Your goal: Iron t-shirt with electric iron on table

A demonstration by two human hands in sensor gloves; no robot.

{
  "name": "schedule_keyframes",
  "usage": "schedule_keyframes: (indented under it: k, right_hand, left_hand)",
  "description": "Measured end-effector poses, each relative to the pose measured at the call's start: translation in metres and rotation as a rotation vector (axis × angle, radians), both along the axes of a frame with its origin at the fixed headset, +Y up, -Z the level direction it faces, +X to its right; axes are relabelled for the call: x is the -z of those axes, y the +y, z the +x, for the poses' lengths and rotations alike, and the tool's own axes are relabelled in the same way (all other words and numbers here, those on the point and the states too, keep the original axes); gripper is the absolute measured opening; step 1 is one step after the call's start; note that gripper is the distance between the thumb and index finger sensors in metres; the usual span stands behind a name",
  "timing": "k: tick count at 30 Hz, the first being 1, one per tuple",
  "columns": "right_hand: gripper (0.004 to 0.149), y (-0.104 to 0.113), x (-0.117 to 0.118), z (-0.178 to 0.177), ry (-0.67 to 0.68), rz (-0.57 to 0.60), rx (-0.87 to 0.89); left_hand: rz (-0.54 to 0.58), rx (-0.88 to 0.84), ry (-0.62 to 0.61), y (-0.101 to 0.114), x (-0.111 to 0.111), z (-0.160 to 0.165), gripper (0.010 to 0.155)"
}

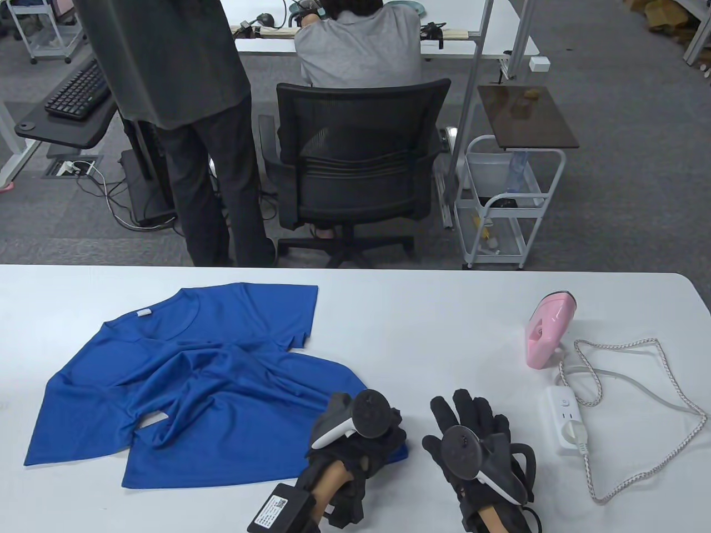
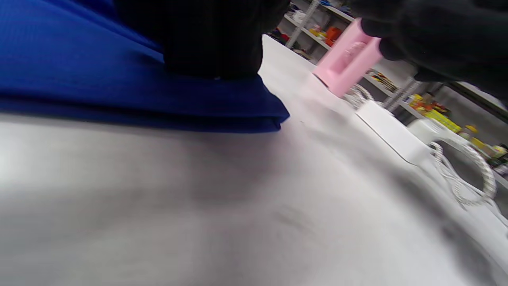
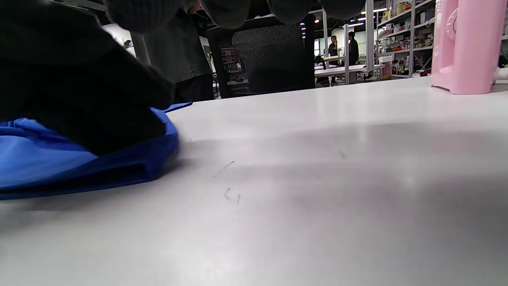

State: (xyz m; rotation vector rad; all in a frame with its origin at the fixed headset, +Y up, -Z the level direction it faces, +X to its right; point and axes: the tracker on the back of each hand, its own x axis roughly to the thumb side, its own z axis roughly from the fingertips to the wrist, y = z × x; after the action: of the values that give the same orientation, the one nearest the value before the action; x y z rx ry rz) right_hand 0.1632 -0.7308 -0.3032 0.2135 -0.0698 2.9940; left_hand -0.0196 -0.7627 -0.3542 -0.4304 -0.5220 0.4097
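Observation:
A blue t-shirt (image 1: 194, 388) lies crumpled on the left half of the white table (image 1: 422, 311). My left hand (image 1: 347, 413) sits on the shirt's lower right hem corner with its fingers curled down onto the cloth; the left wrist view shows the gloved fingers (image 2: 214, 39) on the folded hem (image 2: 222, 111). My right hand (image 1: 461, 422) lies flat and empty on the bare table just right of the shirt, fingers spread. The pink electric iron (image 1: 547, 330) stands upright at the right, well away from both hands. It also shows in the right wrist view (image 3: 468, 43).
A white power strip (image 1: 566, 419) lies right of my right hand, with the iron's braided cord (image 1: 666, 388) looping to the table's right edge. Beyond the far edge are an office chair (image 1: 355, 166), a standing person (image 1: 183, 111) and a white cart (image 1: 500, 211).

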Motion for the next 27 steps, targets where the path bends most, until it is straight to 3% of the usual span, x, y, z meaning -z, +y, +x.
schedule_keyframes:
  k: [6, 13, 20, 27]
  right_hand:
    - [0.068, -0.007, 0.003, -0.013, 0.083, -0.013, -0.002]
    - [0.069, -0.034, 0.007, -0.056, 0.331, -0.185, -0.091]
    - [0.066, -0.049, 0.011, -0.062, 0.337, -0.262, -0.149]
    - [0.064, -0.042, 0.015, -0.048, 0.277, -0.277, -0.156]
  left_hand:
    - [0.155, 0.091, 0.012, 0.014, -0.001, -0.020, 0.070]
    - [0.278, 0.272, 0.138, 0.030, -0.014, -0.100, 0.068]
    - [0.285, 0.451, 0.285, 0.014, -0.034, -0.175, 0.063]
    - [0.280, 0.381, 0.344, 0.017, -0.037, -0.188, 0.064]
